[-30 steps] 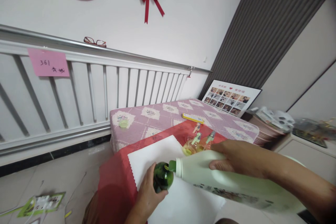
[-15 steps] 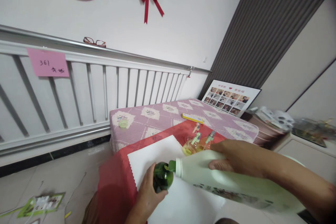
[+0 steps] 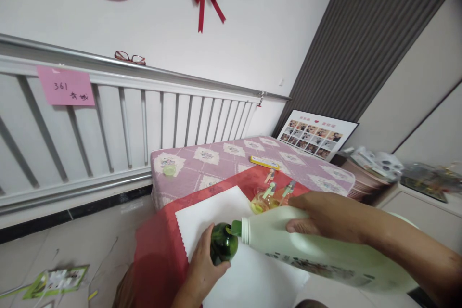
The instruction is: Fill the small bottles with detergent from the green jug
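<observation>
My left hand (image 3: 204,267) is wrapped round a small dark green bottle (image 3: 224,245), its mouth facing right. My right hand (image 3: 321,219) grips a large pale green jug (image 3: 325,255) with a printed label. The jug lies tipped nearly on its side, and its green spout (image 3: 236,228) meets the bottle's mouth. Whether liquid is flowing I cannot tell. Both are above a white sheet with a scalloped edge (image 3: 202,207). Just behind the jug stand several clear bottles of yellowish liquid (image 3: 260,201) with pump-like green tops (image 3: 270,189), partly hidden by it.
A red cloth (image 3: 166,231) lies under the white sheet on a table with a purple patterned cover (image 3: 187,161). On it are a yellow-edged strip (image 3: 264,162) and a small pale green object (image 3: 169,170). A white radiator (image 3: 151,120) runs behind; a photo board (image 3: 317,132) leans at the back.
</observation>
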Tool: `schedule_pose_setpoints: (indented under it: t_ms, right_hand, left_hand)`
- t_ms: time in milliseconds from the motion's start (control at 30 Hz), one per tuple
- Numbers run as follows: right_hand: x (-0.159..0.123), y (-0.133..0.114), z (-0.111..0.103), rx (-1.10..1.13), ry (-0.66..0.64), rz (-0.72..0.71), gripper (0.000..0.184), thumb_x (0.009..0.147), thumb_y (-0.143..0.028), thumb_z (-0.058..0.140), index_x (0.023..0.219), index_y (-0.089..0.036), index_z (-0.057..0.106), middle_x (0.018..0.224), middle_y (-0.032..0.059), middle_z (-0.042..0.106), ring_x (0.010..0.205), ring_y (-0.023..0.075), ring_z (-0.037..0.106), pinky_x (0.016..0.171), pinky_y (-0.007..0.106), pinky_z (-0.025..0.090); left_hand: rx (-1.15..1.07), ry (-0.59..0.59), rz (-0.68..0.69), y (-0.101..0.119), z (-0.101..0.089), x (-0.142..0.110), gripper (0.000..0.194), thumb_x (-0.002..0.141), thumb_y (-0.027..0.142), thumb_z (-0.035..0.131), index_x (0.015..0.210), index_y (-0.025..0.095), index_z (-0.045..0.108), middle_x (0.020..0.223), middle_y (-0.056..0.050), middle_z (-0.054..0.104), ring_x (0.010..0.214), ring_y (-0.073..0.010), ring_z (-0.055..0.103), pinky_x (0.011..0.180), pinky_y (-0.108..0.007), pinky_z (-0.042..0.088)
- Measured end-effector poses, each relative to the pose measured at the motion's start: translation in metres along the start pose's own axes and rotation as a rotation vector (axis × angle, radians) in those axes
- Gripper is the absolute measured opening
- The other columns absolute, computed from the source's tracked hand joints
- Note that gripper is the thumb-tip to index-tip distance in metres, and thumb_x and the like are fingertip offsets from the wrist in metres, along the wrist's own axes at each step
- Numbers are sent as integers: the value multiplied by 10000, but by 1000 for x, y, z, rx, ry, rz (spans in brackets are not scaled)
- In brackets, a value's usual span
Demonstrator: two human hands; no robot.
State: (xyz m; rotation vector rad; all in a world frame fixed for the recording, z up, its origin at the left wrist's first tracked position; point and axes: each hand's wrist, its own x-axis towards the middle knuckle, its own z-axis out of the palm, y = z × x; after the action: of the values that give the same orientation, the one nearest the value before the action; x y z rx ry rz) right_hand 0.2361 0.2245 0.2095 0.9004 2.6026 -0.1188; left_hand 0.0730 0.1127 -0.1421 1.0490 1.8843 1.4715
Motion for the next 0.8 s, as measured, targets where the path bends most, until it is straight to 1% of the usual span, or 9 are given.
schedule_pose_setpoints:
  t_ms: [133, 233, 400, 567, 800]
  right_hand:
    - [0, -2, -1, 1, -16, 15, 331, 866, -473, 546, 956, -187, 685, 1081, 162, 746, 991, 359, 691, 785, 422, 503]
    - [0, -2, -1, -4, -16, 13, 326, 868, -472, 547, 950, -188, 685, 1070, 158, 747, 982, 354, 694, 771, 414, 504]
    - [-1, 0, 0, -6, -5, 3, 324, 867, -475, 547, 940, -191, 686, 1041, 151, 753, 953, 349, 700, 753, 409, 502]
    - [-1, -2, -2, -5, -14, 25, 321, 863, -467, 553, 955, -190, 688, 1073, 154, 751, 977, 350, 697, 774, 411, 505]
    - [0, -3, -2, -7, -17, 20, 329, 861, -480, 541, 949, -195, 681, 1065, 153, 746, 963, 347, 696, 765, 409, 496]
  left_hand:
    - [-2, -9, -11, 2, -1, -1, 996, 587, 191, 720, 1486, 102, 302, 1590, -184, 388, 1474, -309, 364, 1250, -463, 267]
    - [0, -16, -13, 3, -1, -1, 996, 589, 197, 721, 1486, 92, 301, 1590, -187, 388, 1473, -312, 364, 1250, -456, 273]
    - [-7, -3, -8, 1, -1, -1, 996, 588, 191, 722, 1489, 108, 305, 1587, -176, 395, 1474, -308, 365, 1248, -442, 277]
    - [-3, -10, 0, 0, -1, -2, 994, 594, 188, 718, 1489, 88, 296, 1581, -188, 398, 1467, -303, 372, 1249, -452, 268]
    - [6, -25, -1, 0, -1, 0, 993, 603, 189, 703, 1494, 94, 276, 1589, -178, 387, 1472, -283, 362, 1249, -444, 264]
